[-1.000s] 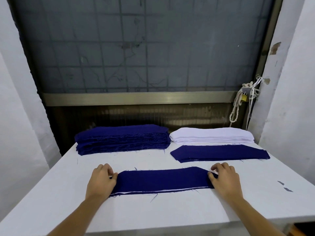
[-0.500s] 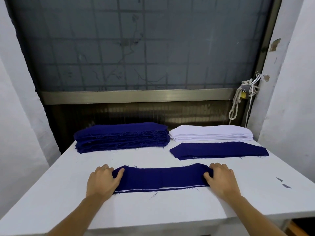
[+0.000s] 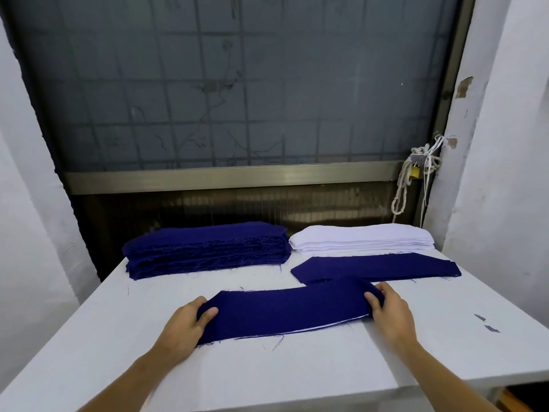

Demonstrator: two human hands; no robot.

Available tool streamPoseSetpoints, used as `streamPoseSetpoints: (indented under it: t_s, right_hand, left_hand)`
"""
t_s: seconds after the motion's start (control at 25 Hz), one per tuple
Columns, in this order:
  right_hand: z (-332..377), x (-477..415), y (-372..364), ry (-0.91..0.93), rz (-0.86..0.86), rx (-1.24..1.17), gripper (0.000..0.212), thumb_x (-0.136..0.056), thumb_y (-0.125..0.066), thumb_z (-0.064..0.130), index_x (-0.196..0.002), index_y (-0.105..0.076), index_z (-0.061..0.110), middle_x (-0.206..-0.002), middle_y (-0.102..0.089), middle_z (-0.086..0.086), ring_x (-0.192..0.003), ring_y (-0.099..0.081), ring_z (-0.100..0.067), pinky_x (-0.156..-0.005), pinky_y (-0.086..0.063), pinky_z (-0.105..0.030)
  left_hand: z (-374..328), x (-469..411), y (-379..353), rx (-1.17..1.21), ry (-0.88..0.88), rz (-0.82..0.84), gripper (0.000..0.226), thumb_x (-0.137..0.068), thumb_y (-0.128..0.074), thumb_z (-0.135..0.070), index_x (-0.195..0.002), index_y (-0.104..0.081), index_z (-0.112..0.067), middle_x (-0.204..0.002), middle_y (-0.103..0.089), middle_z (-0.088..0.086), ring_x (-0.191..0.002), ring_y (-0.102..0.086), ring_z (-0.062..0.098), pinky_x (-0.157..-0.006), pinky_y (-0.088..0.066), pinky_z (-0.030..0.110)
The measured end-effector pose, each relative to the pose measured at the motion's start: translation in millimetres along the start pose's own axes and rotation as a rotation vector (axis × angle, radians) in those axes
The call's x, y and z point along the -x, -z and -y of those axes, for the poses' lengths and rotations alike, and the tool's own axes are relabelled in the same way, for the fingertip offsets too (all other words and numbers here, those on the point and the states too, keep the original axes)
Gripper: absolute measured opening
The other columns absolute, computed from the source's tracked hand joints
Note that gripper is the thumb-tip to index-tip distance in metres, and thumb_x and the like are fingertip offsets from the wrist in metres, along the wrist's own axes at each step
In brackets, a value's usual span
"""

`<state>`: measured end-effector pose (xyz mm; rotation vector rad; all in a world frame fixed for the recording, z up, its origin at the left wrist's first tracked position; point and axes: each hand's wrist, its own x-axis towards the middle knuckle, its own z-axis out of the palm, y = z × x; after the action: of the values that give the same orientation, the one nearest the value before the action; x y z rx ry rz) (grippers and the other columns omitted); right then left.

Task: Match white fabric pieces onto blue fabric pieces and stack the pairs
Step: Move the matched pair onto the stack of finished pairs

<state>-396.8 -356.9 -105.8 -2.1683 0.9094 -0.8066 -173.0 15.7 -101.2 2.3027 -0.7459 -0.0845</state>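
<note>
Two sets of fingers (image 3: pixel 208 312) pinch the short ends of one pair (image 3: pixel 285 310). The left hand (image 3: pixel 182 325) has its thumb on top of the blue cloth and the other fingers tucked beneath. The right hand (image 3: pixel 390 315) curls round the far end in the same way. Both hands are closed on the cloth and hold nothing else. A second ago the pair lay flat on the bench (image 3: pixel 267 379) with the hands only resting at its ends. Half a second ago the ends were gathered and the middle buckled a little. Now it has travelled to the right and away from the person, and its right end is raised over the near edge of the stack (image 3: pixel 395 266). That suggests the matching of this pair is done and the carry to the stack is under way, with the laying down not yet made. Its long axis runs left to right, skewed so the right end points further from the person than the left. Blue faces up, and a thin white edge (image 3: pixel 341 322) shows along the near side. Beyond lie the blue pile (image 3: pixel 208 248) at the left and the white pile (image 3: pixel 362 237) at the right, both along the back of the bench.
</note>
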Motion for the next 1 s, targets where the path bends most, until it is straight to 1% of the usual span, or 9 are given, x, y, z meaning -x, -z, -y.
streamPoseSetpoints:
  t_s: [0.08,0.2,0.28,0.4,0.48,0.6,0.76,0.88,1.0]
  right_hand:
    - [-0.3,-8.9,6.2,-0.023,-0.034,-0.047,0.011,-0.101,-0.057,0.027,-0.102,-0.056,0.016,-0.087,-0.064,0.009,-0.075,-0.060,-0.014,-0.066,-0.049,-0.033]
    - [-6.9,-40.0,25.6,-0.076,-0.098,-0.095,0.032,-0.101,-0.058,0.027,-0.125,-0.055,0.007,-0.106,-0.060,0.002,-0.098,-0.060,-0.024,-0.083,-0.049,-0.037]
    - [-15.1,-67.9,42.5,-0.109,-0.137,-0.134,0.029,-0.101,-0.059,0.024,-0.123,-0.057,0.006,-0.108,-0.065,-0.006,-0.099,-0.061,-0.028,-0.085,-0.052,-0.042]
    - [-35.6,-110.6,66.7,-0.153,-0.184,-0.137,0.009,-0.102,-0.055,0.017,-0.107,-0.059,0.011,-0.100,-0.068,-0.010,-0.090,-0.062,-0.027,-0.082,-0.052,-0.043]
    - [-52.3,-137.3,78.1,-0.191,-0.213,-0.092,0.011,-0.103,-0.051,0.015,-0.108,-0.060,0.012,-0.104,-0.069,-0.011,-0.089,-0.060,-0.026,-0.081,-0.051,-0.042]
    - [-79.7,-175.4,87.0,-0.257,-0.241,-0.019,0.024,-0.104,-0.047,0.018,-0.124,-0.059,0.010,-0.113,-0.067,-0.012,-0.100,-0.061,-0.033,-0.089,-0.052,-0.046]
    - [-115.8,-201.4,81.8,-0.295,-0.269,0.120,0.025,-0.104,-0.048,0.024,-0.122,-0.061,0.013,-0.107,-0.068,-0.013,-0.093,-0.060,-0.033,-0.081,-0.049,-0.039]
    - [-135.5,-202.7,71.3,-0.272,-0.291,0.297,0.023,-0.101,-0.051,0.024,-0.115,-0.065,0.011,-0.102,-0.067,-0.015,-0.097,-0.057,-0.038,-0.079,-0.045,-0.040]
    - [-141.0,-203.8,68.2,-0.243,-0.268,0.452,0.023,-0.099,-0.055,0.022,-0.114,-0.064,0.008,-0.106,-0.065,-0.014,-0.105,-0.053,-0.036,-0.082,-0.045,-0.043]
  left_hand:
    - [-17.2,-13.0,-0.7,0.127,0.028,-0.012,0.028,-0.102,-0.054,-0.041,-0.087,-0.059,-0.018,-0.079,-0.069,0.001,-0.066,-0.063,0.010,-0.065,-0.049,0.028]
    - [-53.6,-46.6,-9.1,0.234,0.018,-0.056,0.019,-0.098,-0.064,-0.034,-0.090,-0.062,-0.018,-0.085,-0.072,-0.001,-0.077,-0.068,0.012,-0.069,-0.053,0.028]
    - [-82.1,-74.8,-22.9,0.292,0.014,-0.076,0.014,-0.095,-0.069,-0.031,-0.094,-0.061,-0.019,-0.092,-0.070,-0.005,-0.086,-0.067,0.010,-0.069,-0.050,0.021]
    - [-123.3,-114.5,-55.2,0.261,0.006,-0.117,0.014,-0.096,-0.067,-0.030,-0.103,-0.058,-0.022,-0.098,-0.064,-0.009,-0.090,-0.062,0.007,-0.066,-0.047,0.015]
    - [-146.3,-135.3,-79.4,0.282,-0.023,-0.120,0.013,-0.099,-0.063,-0.027,-0.109,-0.057,-0.023,-0.101,-0.064,-0.008,-0.094,-0.063,0.009,-0.072,-0.053,0.022]
    - [-171.5,-159.5,-116.5,0.262,-0.069,-0.129,0.013,-0.102,-0.058,-0.025,-0.111,-0.051,-0.031,-0.098,-0.061,-0.014,-0.089,-0.061,0.003,-0.077,-0.060,0.033]
    - [-172.4,-169.8,-163.6,0.183,-0.049,-0.093,0.015,-0.104,-0.052,-0.028,-0.108,-0.045,-0.041,-0.084,-0.065,-0.009,-0.078,-0.063,0.007,-0.064,-0.057,0.029]
    - [-160.7,-168.2,-183.2,0.090,-0.037,-0.133,0.016,-0.105,-0.048,-0.026,-0.097,-0.046,-0.039,-0.072,-0.064,-0.007,-0.066,-0.063,0.009,-0.050,-0.043,0.020]
    - [-159.6,-169.7,-185.4,0.062,-0.052,-0.179,0.018,-0.104,-0.052,-0.024,-0.090,-0.050,-0.035,-0.073,-0.063,-0.011,-0.065,-0.061,0.008,-0.051,-0.040,0.019]
